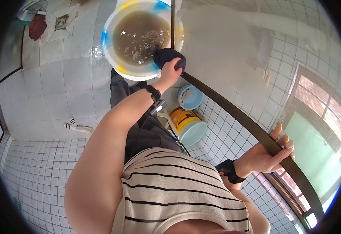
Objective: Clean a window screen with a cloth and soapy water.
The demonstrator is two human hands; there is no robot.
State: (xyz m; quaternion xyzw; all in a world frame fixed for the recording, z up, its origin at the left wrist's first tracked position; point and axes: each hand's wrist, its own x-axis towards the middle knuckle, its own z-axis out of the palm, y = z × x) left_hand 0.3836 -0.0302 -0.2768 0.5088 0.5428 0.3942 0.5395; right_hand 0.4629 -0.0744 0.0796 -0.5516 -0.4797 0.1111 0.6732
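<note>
Grey tiled floor (71,101), crumpled white socks (80,128) with dark stripes, square drain (61,22), wet patch (97,54)

No legible words, labels, brands, numbers or signs on anything in the head view.

pale grey tiled floor (49,84) with a square drain (61,22); white-tiled wall (33,167); bright window (311,93).

The left fisheye camera on the wearer's head looks steeply down, very near the striped shirt (184,191) at six o'clock, and its wide lens bends straight edges toward the round black rim. It faces past the body to the farther basin (139,71) near eleven o'clock, taking in tiled floor (69,74) toward ten and the dark-framed panel (225,58) from twelve round to four.
</note>
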